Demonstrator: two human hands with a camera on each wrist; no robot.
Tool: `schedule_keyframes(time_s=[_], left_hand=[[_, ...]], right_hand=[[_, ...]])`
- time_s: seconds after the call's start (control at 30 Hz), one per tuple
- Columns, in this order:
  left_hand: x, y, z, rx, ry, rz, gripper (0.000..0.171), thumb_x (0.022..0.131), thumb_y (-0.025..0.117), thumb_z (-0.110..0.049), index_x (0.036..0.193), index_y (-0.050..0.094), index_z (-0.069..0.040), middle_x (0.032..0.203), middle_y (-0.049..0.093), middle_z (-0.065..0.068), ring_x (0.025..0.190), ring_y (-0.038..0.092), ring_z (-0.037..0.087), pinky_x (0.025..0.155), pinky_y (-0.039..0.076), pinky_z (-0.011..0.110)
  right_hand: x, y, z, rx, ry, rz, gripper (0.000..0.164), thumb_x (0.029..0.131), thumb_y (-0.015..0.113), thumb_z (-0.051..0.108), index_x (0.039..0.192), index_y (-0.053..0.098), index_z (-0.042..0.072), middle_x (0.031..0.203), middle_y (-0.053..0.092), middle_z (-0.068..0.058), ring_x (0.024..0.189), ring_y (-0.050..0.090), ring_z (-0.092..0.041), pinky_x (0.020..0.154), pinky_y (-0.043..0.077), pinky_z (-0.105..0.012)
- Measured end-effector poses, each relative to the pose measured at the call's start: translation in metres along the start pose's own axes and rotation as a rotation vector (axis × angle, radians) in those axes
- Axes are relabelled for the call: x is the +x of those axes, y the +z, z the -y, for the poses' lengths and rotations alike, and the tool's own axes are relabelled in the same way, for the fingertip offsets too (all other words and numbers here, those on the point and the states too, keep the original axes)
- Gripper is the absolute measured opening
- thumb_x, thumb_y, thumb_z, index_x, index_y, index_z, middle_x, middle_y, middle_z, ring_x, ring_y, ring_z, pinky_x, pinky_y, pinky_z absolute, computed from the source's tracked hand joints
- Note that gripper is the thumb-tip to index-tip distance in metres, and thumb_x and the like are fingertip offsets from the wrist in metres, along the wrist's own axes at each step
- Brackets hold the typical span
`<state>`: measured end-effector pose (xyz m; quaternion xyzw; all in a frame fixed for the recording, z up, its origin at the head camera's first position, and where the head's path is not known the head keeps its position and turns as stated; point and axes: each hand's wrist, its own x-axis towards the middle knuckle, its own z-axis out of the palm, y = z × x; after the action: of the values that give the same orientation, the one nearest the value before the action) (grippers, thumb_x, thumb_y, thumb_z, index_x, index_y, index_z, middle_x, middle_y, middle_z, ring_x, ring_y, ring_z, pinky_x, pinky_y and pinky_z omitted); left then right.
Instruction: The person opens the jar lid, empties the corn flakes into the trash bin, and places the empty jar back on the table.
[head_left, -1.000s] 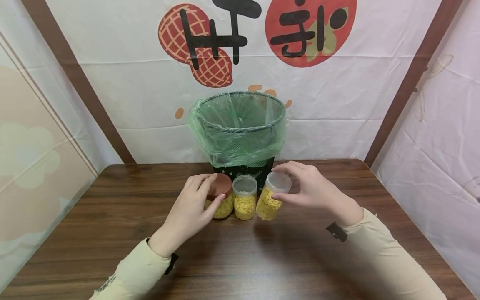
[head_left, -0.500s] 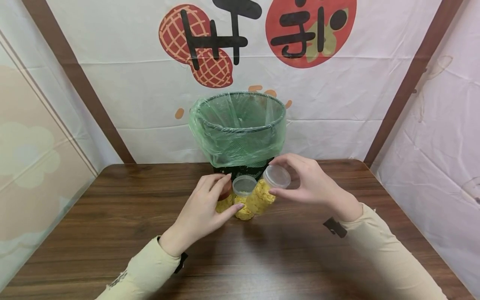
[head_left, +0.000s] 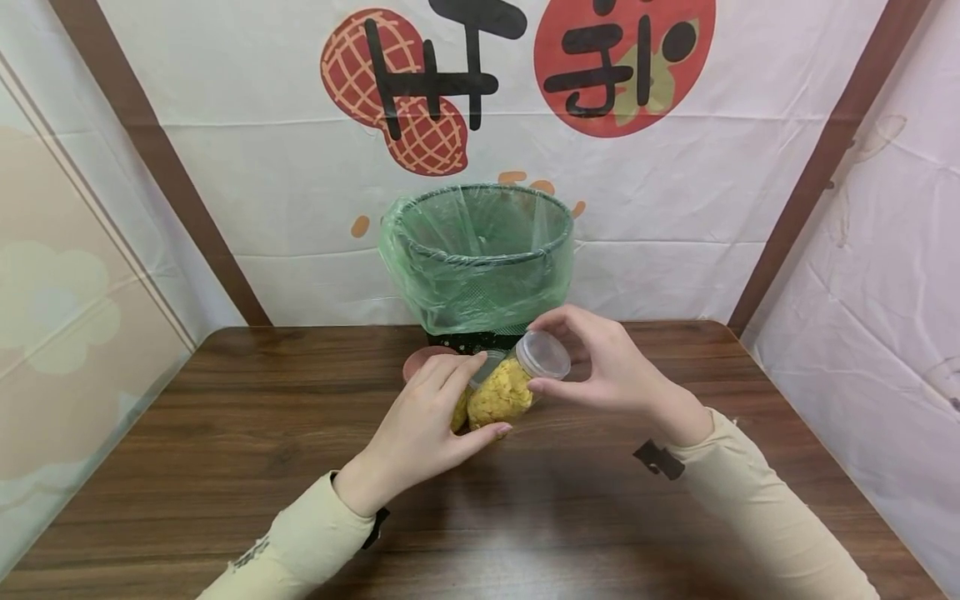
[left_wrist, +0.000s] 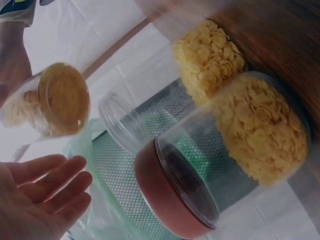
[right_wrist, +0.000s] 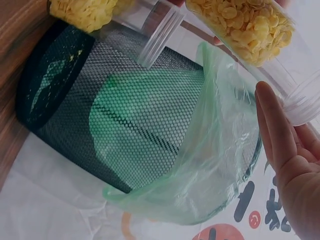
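My right hand (head_left: pixel 611 367) grips a clear jar of yellow flakes (head_left: pixel 502 392) by its translucent lid (head_left: pixel 545 356). The jar is tilted, its base pointing left and down toward my left hand (head_left: pixel 423 417). In the left wrist view my left fingers (left_wrist: pixel 60 180) are spread and nearly straight, with a gap between them and the jar's base. Two more flake jars stand upright on the table: one with a brown-red lid (left_wrist: pixel 170 190), one with a clear lid (left_wrist: pixel 120 120). My left hand hides much of both in the head view.
Right behind the jars stands a dark mesh bin (right_wrist: pixel 135 110), lined with a green plastic bag (head_left: pixel 480 292). The wooden table (head_left: pixel 262 433) ends at a white printed cloth wall (head_left: pixel 300 200) at the back. Further cloth walls flank both sides.
My right hand has lifted the jar, tipped it and moved it slightly left. My left hand has shifted right, from beside the brown-red-lidded jar toward the held jar's base.
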<state>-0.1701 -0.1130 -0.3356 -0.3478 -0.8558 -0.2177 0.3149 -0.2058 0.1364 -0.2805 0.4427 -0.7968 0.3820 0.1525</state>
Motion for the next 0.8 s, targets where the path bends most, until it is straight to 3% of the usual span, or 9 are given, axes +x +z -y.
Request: schedule_keyframes(time_s=[0.23, 0.57, 0.8], left_hand=[[-0.001, 0.003, -0.005, -0.019, 0.006, 0.008, 0.075, 0.077, 0.072, -0.052, 0.128, 0.051, -0.002, 0.113, 0.059, 0.007, 0.103, 0.054, 0.022, 0.092, 0.045, 0.034], [-0.001, 0.007, -0.005, -0.05, -0.065, 0.049, 0.062, 0.071, 0.079, -0.043, 0.115, 0.051, -0.009, 0.094, 0.055, -0.002, 0.083, 0.05, 0.013, 0.071, 0.045, 0.027], [-0.001, 0.01, -0.007, -0.095, -0.088, 0.06, 0.057, 0.071, 0.079, -0.034, 0.114, 0.049, -0.01, 0.09, 0.055, -0.004, 0.078, 0.053, 0.008, 0.067, 0.049, 0.024]], right_hand=[[0.001, 0.008, 0.002, 0.091, 0.046, 0.012, 0.052, 0.076, 0.08, 0.023, 0.119, 0.052, 0.013, 0.11, 0.059, 0.001, 0.096, 0.063, -0.012, 0.072, 0.056, -0.022], [0.001, 0.014, 0.001, 0.149, 0.068, 0.038, 0.05, 0.078, 0.078, 0.021, 0.119, 0.051, 0.013, 0.107, 0.06, 0.0, 0.094, 0.064, -0.012, 0.071, 0.056, -0.025], [0.0, 0.016, 0.001, 0.185, 0.085, 0.044, 0.048, 0.078, 0.078, 0.022, 0.118, 0.051, 0.016, 0.106, 0.061, 0.0, 0.094, 0.065, -0.011, 0.07, 0.057, -0.027]])
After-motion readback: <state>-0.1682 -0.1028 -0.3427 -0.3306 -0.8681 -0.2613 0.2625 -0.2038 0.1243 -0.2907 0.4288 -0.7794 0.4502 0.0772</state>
